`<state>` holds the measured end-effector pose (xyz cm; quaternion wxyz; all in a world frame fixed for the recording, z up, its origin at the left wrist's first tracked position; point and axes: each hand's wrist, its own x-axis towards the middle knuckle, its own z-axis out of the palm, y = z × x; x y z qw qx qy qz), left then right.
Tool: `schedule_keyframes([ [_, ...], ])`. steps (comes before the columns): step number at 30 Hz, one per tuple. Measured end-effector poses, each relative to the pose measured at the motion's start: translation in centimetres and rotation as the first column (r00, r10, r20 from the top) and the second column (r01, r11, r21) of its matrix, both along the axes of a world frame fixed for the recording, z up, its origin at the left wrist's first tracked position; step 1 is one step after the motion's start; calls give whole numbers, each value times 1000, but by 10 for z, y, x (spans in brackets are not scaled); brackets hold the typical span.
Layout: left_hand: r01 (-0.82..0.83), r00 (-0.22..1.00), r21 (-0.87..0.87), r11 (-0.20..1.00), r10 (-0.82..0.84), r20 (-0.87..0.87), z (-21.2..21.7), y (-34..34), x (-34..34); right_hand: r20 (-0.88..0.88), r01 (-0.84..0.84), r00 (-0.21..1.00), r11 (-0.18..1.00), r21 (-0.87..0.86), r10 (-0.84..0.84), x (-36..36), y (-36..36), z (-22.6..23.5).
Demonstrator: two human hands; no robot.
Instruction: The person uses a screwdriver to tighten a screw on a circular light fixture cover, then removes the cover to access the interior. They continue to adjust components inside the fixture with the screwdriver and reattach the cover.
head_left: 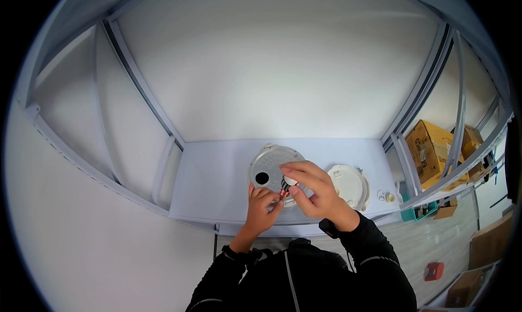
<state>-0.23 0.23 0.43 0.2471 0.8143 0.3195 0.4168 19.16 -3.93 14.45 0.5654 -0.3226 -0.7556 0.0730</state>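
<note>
A round pale-grey housing (277, 155) with a dark round hole lies on the table in front of me. Above its near part, my right hand (319, 195) grips a small object with a white rounded top and a black-and-red body (285, 188). It is held upright or slightly tilted, and its exact kind is too small to tell. My left hand (262, 208) is at the housing's near left edge, with thumb and fingertips pinched together at the lower red end of that object. What those fingers hold is hidden.
To the right on the table (209, 170) are a white round cover (348, 184) and a small pale cylindrical part (390, 197). Grey frame posts (144, 83) bound both sides. Beyond the right edge are cardboard boxes (429, 151), a teal bin (420, 212) and a red object (434, 271) on the floor.
</note>
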Motion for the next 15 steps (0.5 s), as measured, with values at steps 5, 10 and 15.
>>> schedule_keyframes([
  [5, -12, 999, 1, 1000, 12, 49, -1, 0, 0, 52, 64, 997, 994, -90, -60, -5, -4, 5],
  [10, 3, 998, -58, 998, 1, 64, -11, 2, 1, -50, 31, 998, 986, -162, -40, -9, -2, 4],
  [15, -27, 995, -49, 998, 32, 93, -7, -2, 2, -9, 37, 999, 991, -129, -39, -10, 0, 6],
])
